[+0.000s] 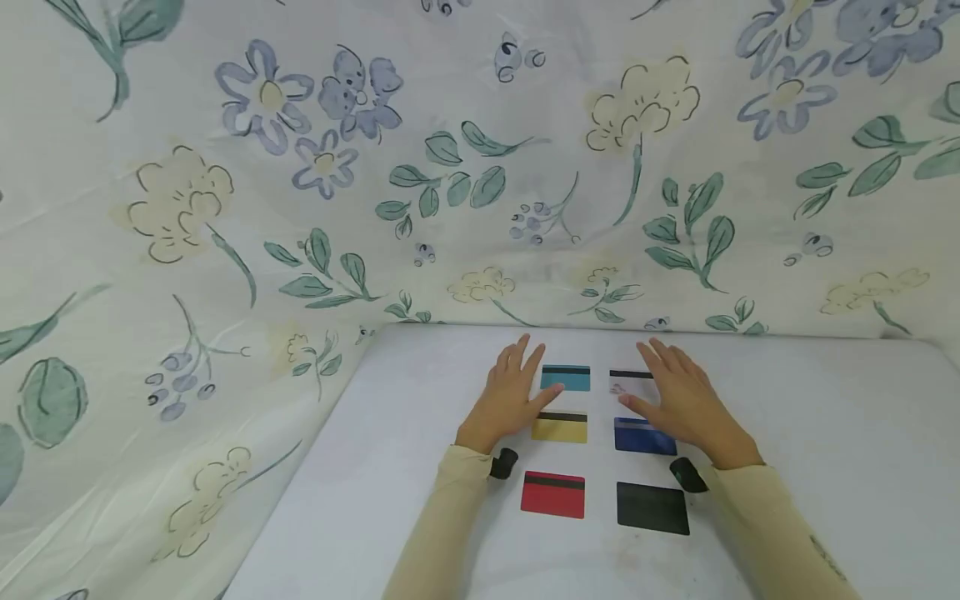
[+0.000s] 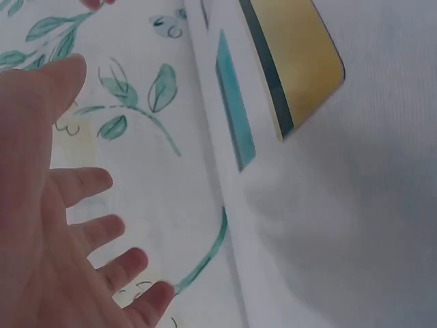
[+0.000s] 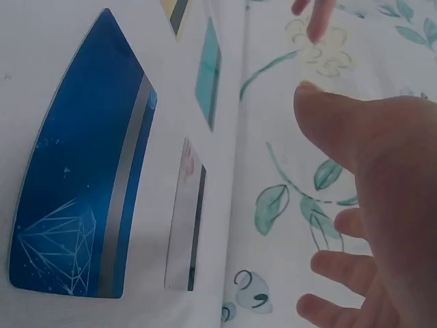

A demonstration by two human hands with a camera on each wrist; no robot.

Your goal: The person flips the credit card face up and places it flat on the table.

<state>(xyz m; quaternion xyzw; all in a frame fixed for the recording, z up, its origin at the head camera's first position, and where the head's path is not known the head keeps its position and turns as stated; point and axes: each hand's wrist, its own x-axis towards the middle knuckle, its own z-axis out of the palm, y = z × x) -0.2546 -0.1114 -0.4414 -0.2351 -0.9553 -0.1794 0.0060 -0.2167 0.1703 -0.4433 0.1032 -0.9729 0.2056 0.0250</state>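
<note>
Two columns of flat cards lie on the white table. The left column has a teal card [image 1: 566,378], a yellow card [image 1: 559,427] and a red card [image 1: 552,495]. On the right are a pale card [image 1: 630,383], a blue card [image 1: 643,437] and a black card [image 1: 652,508]. My left hand [image 1: 507,393], fingers spread, is beside the teal and yellow cards. Holding nothing, my right hand [image 1: 686,400] hides part of the pale and blue cards. Both wrist views show the palms raised, apart from the cards.
A floral cloth [image 1: 480,167] hangs behind the table [image 1: 352,500] and down its left side. A dark wrist device sits under each cuff, the left one [image 1: 504,463] and the right one [image 1: 687,474]. Faint smudges mark the tabletop below the black card.
</note>
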